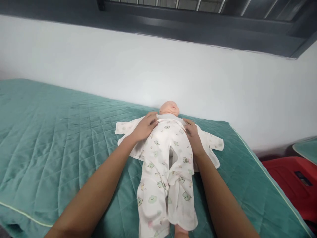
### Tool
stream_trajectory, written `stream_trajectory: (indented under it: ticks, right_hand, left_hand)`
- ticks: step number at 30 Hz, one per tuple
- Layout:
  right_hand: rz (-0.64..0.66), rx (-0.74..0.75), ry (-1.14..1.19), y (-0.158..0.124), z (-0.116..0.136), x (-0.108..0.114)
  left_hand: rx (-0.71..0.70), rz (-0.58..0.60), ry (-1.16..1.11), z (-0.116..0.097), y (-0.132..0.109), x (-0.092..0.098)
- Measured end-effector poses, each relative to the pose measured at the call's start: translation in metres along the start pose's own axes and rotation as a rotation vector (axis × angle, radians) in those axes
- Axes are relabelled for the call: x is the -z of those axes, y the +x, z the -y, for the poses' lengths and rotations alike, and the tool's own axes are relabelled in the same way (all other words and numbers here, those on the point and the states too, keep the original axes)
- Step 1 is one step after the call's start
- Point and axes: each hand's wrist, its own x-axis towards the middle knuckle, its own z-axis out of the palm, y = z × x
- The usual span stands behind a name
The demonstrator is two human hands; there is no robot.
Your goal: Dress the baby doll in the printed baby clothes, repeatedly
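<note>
A baby doll lies on its back, its head close to the wall and a bare foot showing at the bottom. White baby pants with green animal prints cover its legs and belly. A matching baby top is spread out around its trunk, sleeves out to both sides. My left hand has its fingers curled at the left side of the pants' waistband. On the opposite side, my right hand grips the waistband with bent fingers. The thumbs are partly hidden.
Beneath the doll is a green quilted bed cover with a pale piped edge. A white wall rises behind it, below a dark window frame with bars. A red plastic object stands beyond the bed's right edge.
</note>
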Motion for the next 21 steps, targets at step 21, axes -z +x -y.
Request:
stream_trajectory:
  ticks: [21]
  right_hand:
    - [-0.124, -0.252, -0.176, 0.032, -0.007, -0.012]
  left_hand:
    - [0.189, -0.027, 0.304, 0.022, 0.053, -0.015]
